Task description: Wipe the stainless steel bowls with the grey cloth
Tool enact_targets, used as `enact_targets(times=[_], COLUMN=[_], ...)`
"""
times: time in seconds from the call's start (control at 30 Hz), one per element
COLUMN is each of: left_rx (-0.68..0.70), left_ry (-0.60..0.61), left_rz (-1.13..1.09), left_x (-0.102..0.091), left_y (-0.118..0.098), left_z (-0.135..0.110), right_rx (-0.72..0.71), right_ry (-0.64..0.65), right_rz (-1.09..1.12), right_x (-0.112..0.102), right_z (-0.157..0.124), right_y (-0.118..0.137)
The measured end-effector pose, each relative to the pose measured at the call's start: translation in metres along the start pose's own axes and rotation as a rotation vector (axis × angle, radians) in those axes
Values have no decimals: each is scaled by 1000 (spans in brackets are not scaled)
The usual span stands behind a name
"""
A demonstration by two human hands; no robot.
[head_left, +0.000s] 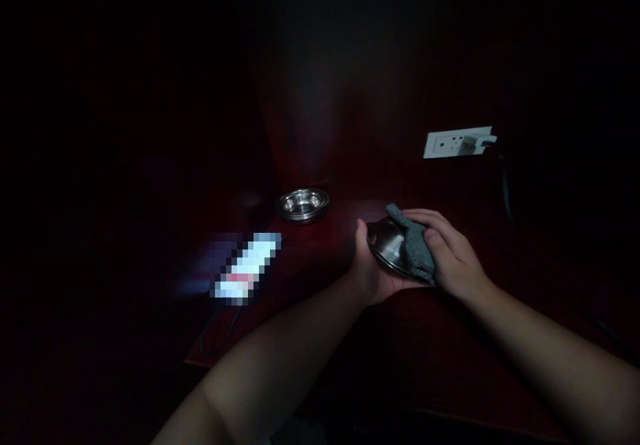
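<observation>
A shiny metal bowl (389, 243) is tilted with its rounded outside facing up, at the middle right. My left hand (370, 273) grips it from below, thumb up at the left edge and fingers under the rim. Over the bowl's right side lies a grey cloth (419, 248). My right hand (453, 251) is closed on this cloth and presses it against the metal. The cloth and right hand hide part of the bowl.
Several nested metal bowls (303, 205) stand at the back of the dark red table (320, 258). A lit phone-like screen (249, 265), blurred out, lies left with a cable (204, 331). A white wall socket (457, 142) holds a plug, its cord hanging down. Surroundings are very dark.
</observation>
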State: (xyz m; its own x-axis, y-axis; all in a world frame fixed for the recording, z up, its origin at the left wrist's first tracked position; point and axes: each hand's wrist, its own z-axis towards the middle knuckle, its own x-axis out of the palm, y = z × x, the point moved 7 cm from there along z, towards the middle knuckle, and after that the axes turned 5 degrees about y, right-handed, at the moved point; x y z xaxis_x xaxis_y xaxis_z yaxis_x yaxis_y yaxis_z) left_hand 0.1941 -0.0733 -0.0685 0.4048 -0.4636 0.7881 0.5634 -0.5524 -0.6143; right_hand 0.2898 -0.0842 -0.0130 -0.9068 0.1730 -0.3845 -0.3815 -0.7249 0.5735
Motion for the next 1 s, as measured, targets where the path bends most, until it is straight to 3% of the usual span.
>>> enact_targets(times=[0.63, 1.0], left_rx=[48, 73], left_ry=[-58, -85], left_rz=[64, 115], left_x=[-2, -3], left_y=[-1, -1], left_z=[1, 1], right_rx=[-7, -86], right_ry=[69, 57], right_rz=[-42, -108], right_x=[6, 4], right_z=[-2, -1], right_y=[4, 12])
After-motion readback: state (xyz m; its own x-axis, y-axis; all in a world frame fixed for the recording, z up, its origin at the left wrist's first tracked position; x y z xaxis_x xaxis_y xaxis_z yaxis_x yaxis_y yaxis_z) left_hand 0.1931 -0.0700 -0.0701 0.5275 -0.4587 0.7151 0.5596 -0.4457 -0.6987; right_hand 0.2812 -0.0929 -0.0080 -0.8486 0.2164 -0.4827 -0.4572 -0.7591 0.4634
